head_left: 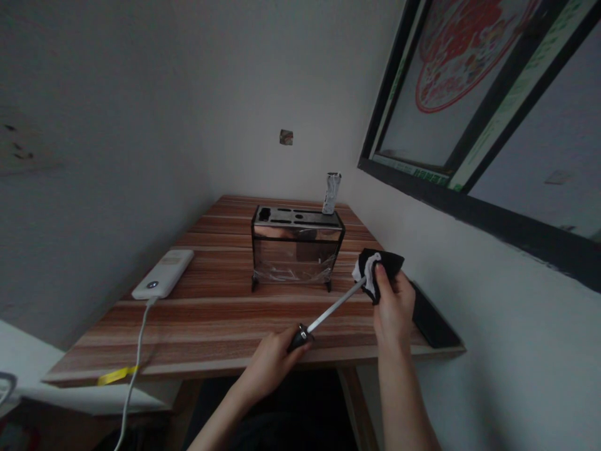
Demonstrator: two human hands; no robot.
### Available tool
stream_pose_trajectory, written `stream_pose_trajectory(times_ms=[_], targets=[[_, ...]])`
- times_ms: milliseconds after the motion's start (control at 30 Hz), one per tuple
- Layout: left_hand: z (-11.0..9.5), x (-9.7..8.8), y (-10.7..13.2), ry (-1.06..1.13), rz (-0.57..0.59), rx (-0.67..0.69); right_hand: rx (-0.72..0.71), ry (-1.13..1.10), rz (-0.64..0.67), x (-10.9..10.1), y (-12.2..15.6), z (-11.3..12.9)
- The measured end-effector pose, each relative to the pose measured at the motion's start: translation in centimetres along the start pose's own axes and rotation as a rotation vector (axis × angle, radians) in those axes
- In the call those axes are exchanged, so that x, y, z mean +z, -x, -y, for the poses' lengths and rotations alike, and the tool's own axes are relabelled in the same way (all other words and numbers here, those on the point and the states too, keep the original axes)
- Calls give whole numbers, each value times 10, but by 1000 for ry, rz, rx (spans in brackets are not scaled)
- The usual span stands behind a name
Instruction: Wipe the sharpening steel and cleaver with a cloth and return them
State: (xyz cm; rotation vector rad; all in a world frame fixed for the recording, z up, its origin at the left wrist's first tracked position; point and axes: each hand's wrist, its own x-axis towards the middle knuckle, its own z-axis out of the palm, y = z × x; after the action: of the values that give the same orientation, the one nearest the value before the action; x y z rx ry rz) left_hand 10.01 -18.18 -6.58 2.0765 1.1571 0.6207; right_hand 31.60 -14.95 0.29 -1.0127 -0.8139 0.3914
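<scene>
My left hand point(270, 360) is closed round the dark handle of a thin metal rod point(335, 307), like a sharpening steel, which slants up to the right over the wooden table point(211, 313). My right hand point(393, 307) is closed on a black and white cloth point(375, 269) wrapped round the rod's far end. Just behind stands a shiny metal knife holder point(295, 247) with slots in its top and a clear front panel.
A white power bank point(163, 273) with a white cable point(136, 357) lies at the table's left. A small silvery packet point(331, 193) stands at the back by the wall. A dark flat object point(429, 319) lies along the right edge. A framed picture point(483, 94) hangs on the right wall.
</scene>
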Motion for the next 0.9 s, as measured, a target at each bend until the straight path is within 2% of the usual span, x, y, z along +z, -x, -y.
stream_pose_trajectory(times_ms=[100, 333, 533, 700, 900], targets=[[1, 1, 0, 6, -12, -12, 44, 36, 66, 2, 12, -6], [1, 0, -3, 91, -38, -3, 155, 157, 324, 10, 55, -13], [4, 1, -4, 126, -44, -17, 256, 139, 472, 17, 87, -14], [9, 3, -3, 115, -48, -29, 307, 129, 472, 19, 102, -17], [7, 2, -2, 93, -33, -34, 321, 112, 462, 16, 102, -17]])
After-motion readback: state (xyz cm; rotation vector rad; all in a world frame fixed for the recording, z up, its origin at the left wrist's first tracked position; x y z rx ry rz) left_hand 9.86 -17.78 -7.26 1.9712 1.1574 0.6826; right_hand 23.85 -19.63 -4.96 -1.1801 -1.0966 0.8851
